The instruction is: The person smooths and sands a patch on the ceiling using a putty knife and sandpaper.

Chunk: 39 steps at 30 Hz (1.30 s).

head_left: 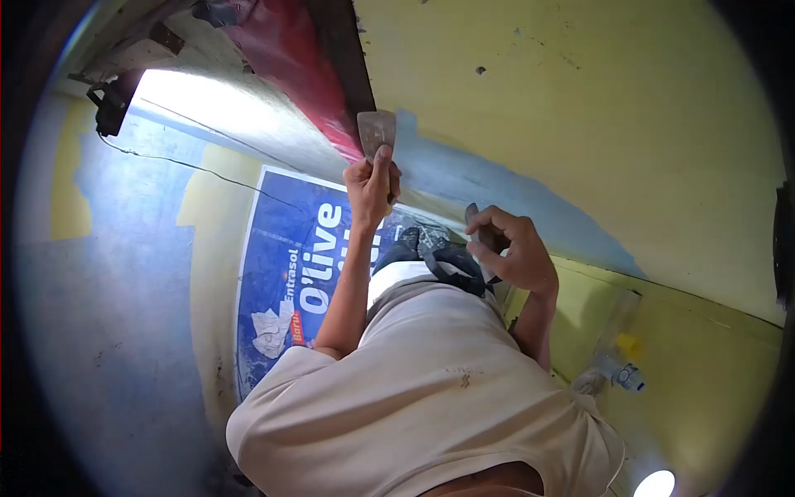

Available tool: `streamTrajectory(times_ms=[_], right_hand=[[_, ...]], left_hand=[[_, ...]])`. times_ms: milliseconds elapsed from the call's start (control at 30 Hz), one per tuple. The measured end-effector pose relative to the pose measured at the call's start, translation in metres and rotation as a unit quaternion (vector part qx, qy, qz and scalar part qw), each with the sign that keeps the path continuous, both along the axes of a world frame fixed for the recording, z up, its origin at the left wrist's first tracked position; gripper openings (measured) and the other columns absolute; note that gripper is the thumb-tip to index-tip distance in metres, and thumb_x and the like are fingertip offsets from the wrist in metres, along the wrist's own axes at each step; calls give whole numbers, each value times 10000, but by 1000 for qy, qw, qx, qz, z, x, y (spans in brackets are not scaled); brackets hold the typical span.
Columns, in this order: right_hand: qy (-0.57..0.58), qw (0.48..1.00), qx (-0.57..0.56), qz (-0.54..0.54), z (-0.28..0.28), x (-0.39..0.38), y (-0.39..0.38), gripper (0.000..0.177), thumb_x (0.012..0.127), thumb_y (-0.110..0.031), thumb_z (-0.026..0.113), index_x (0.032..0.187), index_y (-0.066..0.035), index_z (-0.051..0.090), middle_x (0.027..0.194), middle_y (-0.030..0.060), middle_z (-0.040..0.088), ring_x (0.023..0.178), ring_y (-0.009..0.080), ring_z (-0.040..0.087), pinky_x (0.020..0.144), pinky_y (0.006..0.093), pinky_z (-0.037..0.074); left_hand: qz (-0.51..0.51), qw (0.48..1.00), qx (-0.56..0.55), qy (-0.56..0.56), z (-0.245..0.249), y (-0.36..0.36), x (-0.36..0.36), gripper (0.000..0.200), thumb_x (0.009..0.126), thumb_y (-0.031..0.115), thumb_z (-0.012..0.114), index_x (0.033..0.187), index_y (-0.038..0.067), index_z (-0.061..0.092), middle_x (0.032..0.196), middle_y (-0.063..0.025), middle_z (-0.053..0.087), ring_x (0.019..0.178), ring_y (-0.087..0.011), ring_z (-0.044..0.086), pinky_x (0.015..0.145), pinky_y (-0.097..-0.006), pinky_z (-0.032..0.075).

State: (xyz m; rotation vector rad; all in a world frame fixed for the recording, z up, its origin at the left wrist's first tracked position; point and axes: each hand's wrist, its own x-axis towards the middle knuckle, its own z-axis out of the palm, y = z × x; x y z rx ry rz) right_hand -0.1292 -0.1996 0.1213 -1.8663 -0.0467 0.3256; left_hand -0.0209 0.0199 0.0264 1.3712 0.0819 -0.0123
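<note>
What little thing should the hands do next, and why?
Perhaps bring the flat grey tool in the right hand over to wipe the scraper in the left hand: its blade looks blotchy, and the tools are apart.

Banner (pixel 277 219) at left, lamp (pixel 121 103) at upper left, shoes (pixel 409 238) mid-view, bottle (pixel 627 374) at lower right

Left hand (pixel 370 184) gripping scraper (pixel 377 128), right hand (pixel 519 253) holding grey blade (pixel 472 213)
</note>
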Motion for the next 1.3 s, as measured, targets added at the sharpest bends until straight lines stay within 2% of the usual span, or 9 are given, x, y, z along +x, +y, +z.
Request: streamTrajectory(times_ms=[533,633,800,933,1033,1067,1100,1200,1300], right_hand=[[-2,1000,12,22,-6,0,-7,154,844,-23,721,975,-35,642,621,-41,510,539,19,423,521,218,343],[40,999,13,4,8,0,-1,170,824,-35,687,987,-19,645,571,-25,463,522,65,395,516,270,335],[5,1000,19,24,-2,1,-10,177,825,-28,691,996,-34,642,597,-21,491,556,54,426,536,273,358],[28,999,15,4,-9,6,-14,165,825,-49,701,985,-13,678,604,-1,510,580,71,465,558,275,383],[27,999,-19,16,-53,14,-20,190,827,-69,723,1001,5,711,634,10,572,578,79,495,564,268,411],[19,999,-33,23,-65,17,-20,198,827,-76,737,1005,9,719,655,7,596,583,76,504,565,260,418],[11,998,-47,30,-73,19,-19,207,826,-82,751,1008,13,728,675,4,620,587,72,512,567,253,424],[68,995,13,68,-77,19,-16,345,747,-147,824,1039,10,729,735,73,693,699,132,654,664,302,512],[-23,994,-5,105,-83,20,-13,360,749,-179,829,1053,-14,729,773,93,723,721,183,688,696,343,533]], left_hand=[[-17,1000,2,-5,-3,9,8,543,1021,383,606,613,25,584,466,-26,506,366,-92,436,365,-252,312],[-19,1000,-9,9,16,5,9,558,1027,391,591,600,33,571,476,-28,511,369,-98,438,367,-257,316],[-26,996,36,75,-65,13,-1,525,1017,436,581,679,34,571,502,-29,508,383,-117,488,352,-263,351],[-37,993,10,108,-82,15,-26,514,1014,437,562,690,39,585,512,-45,530,376,-133,499,356,-261,376],[-148,972,-124,135,-70,10,-40,465,1030,434,509,823,30,610,663,-74,614,535,-155,602,493,-290,491],[-152,970,-150,115,-69,1,-46,474,1037,455,492,907,19,629,818,-105,663,711,-187,665,673,-334,552],[-194,958,-184,101,-62,-7,-50,503,1057,436,472,925,-6,672,1000,-133,702,891,-190,674,831,-334,528],[-233,955,-164,78,-26,-35,-61,539,1075,421,436,1122,-60,674,1388,-80,592,1161,-178,594,1024,-340,460],[-271,941,-176,98,-21,-50,-73,583,1055,475,452,1256,-43,629,1419,-117,567,1211,-197,588,1009,-330,486]])
